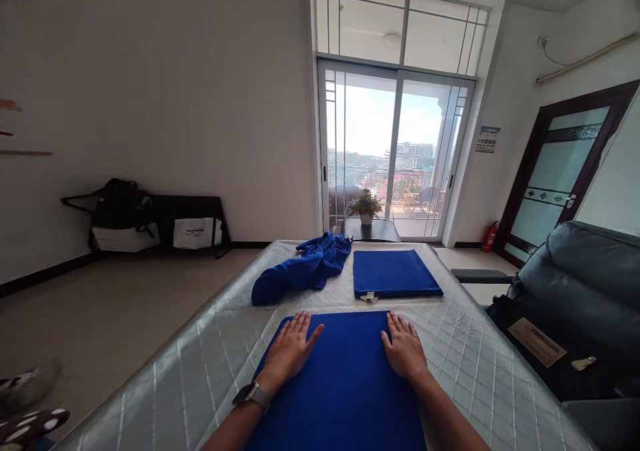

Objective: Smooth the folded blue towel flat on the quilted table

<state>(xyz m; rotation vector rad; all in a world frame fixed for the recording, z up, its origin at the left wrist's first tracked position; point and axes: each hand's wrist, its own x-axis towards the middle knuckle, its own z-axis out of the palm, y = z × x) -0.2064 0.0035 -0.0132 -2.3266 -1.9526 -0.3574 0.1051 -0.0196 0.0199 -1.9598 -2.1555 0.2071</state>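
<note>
A flat piece of blue cloth (350,384) lies in front of me on the quilted mattress (465,344), its near end cut off by the frame. My left hand (291,348) rests flat on its far left corner, fingers stretched out and thumb apart. On the far right corner lies my right hand (404,346), also flat with the fingers extended. Neither hand grips anything. Just beyond, a neatly folded blue cloth (395,272) with a white tag sits to the right. Left of it is a crumpled heap of blue cloth (310,268).
A potted plant (366,206) stands on a dark chair (373,230) past the mattress's far end. A black leather sofa (590,284) is along the right side. Bags (123,214) rest on a black bench by the left wall. A patterned fabric item (35,424) shows at lower left.
</note>
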